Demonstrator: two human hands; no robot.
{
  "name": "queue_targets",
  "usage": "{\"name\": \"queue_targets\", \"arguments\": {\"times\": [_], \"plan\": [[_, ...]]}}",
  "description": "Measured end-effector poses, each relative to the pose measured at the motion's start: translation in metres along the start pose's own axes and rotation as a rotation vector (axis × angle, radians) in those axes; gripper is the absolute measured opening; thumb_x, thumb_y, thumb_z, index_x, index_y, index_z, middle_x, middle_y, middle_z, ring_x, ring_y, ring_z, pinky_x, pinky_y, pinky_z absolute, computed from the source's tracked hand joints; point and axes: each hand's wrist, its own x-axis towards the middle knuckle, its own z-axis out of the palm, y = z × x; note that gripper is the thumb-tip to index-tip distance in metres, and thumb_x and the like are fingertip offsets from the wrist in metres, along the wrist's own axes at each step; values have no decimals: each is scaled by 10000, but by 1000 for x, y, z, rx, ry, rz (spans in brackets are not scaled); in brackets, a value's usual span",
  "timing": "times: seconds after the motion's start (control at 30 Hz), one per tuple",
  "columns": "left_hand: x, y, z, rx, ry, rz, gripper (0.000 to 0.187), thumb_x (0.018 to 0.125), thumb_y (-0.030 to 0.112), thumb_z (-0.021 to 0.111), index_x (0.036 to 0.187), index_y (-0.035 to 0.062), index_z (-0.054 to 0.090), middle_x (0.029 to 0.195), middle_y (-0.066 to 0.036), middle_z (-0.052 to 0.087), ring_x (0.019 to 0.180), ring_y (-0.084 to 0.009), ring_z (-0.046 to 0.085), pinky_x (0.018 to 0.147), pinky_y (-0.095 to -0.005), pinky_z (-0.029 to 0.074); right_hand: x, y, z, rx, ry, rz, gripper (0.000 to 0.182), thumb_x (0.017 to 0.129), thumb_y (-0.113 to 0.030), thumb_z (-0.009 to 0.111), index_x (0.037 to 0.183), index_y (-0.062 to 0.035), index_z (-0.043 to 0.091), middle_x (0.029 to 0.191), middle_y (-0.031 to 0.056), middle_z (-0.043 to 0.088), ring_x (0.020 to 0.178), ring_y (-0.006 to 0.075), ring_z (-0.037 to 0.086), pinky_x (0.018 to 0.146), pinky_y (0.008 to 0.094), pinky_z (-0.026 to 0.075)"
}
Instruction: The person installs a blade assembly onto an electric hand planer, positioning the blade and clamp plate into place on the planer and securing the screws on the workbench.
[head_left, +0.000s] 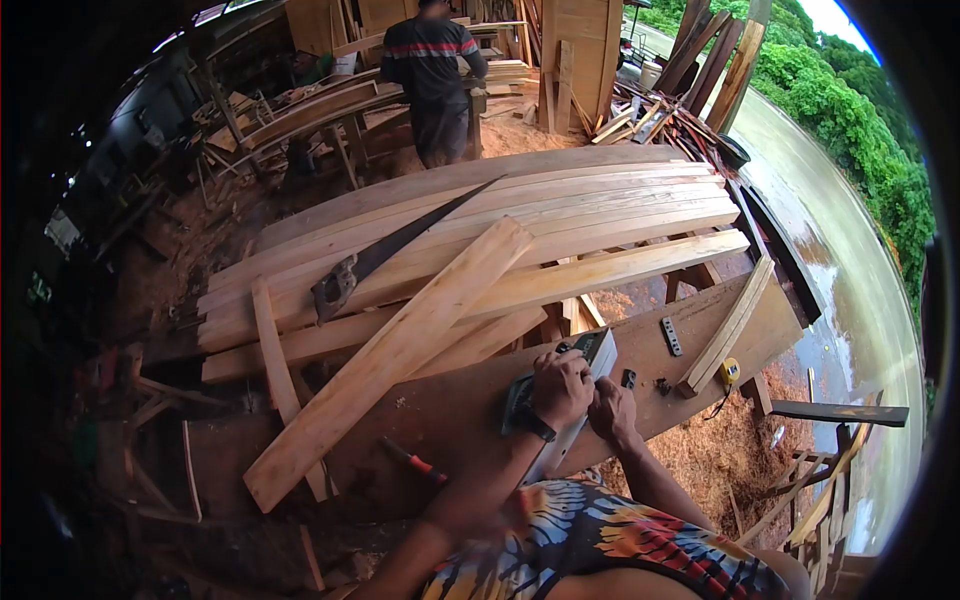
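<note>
My left hand, with a dark band at the wrist, is closed over a dark green tool with a long silver metal plate. Close beside it, my right hand is closed at the plate's edge; whatever its fingers grip is hidden. The tool rests on a brown plank bench. Just right of my hands lie small black parts and a grey power strip. A yellow tape measure sits near the bench's right edge, beside a short wood piece. A red-and-black-handled tool lies to the left.
Beyond the bench, several long boards lie side by side, with a handsaw on them. A loose plank crosses them diagonally. Shavings cover the ground at right. Another person stands at a far workbench.
</note>
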Motion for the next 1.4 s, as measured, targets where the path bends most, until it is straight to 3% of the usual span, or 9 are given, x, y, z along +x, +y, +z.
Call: {"name": "queue_targets", "arguments": {"times": [0.27, 0.37, 0.47, 0.57, 0.97, 1.4], "plan": [[-2, -4, 4, -9, 26, 17, 37, 755, 143, 697, 743, 117, 674, 937, -84, 681, 937, -350, 624, 891, -498, 435, 3, 4, 2, 15, -7, -3, 205, 932, -238, 582, 910, -34, 603, 791, 234, 686, 795, 452, 677, 748, 550, 513], [1, 7, -5, 78, -41, 1, 28, 748, 148, 688, 746, 121, 685, 938, -88, 678, 942, -346, 623, 911, -482, 421, 0, -5, -3, 74, 82, -49, 209, 933, -241, 597, 909, -33, 600, 784, 245, 680, 775, 462, 672, 725, 546, 518], [4, 14, -13, 95, -193, -85, 126, 766, 150, 659, 815, 105, 766, 1163, -143, 723, 1050, -347, 629, 1007, -482, 400, -1, -2, 1, 92, 35, -34, 198, 930, -228, 610, 909, -32, 598, 781, 255, 678, 768, 468, 672, 706, 545, 522], [2, 13, -8, 154, -145, -68, 141, 758, 153, 654, 800, 114, 783, 1162, -135, 726, 1042, -339, 633, 1018, -478, 385, 1, -5, -1, 44, 6, 44, 186, 932, -218, 610, 908, -34, 598, 775, 262, 678, 761, 470, 675, 704, 548, 523], [2, 12, -3, 207, -168, -63, 148, 757, 148, 649, 768, 112, 792, 1150, -127, 728, 1065, -327, 631, 1051, -499, 365, -3, -1, 4, 74, 66, -73, 198, 942, -234, 601, 937, -38, 576, 743, 241, 674, 737, 452, 672, 690, 535, 508], [0, 11, 1, 230, -158, -47, 149, 756, 159, 653, 783, 107, 790, 1155, -134, 720, 1082, -336, 623, 1081, -529, 343, 0, 5, 5, -2, -6, -67, 159, 935, -200, 586, 973, -46, 592, 768, 235, 681, 786, 451, 670, 762, 534, 475]]}}
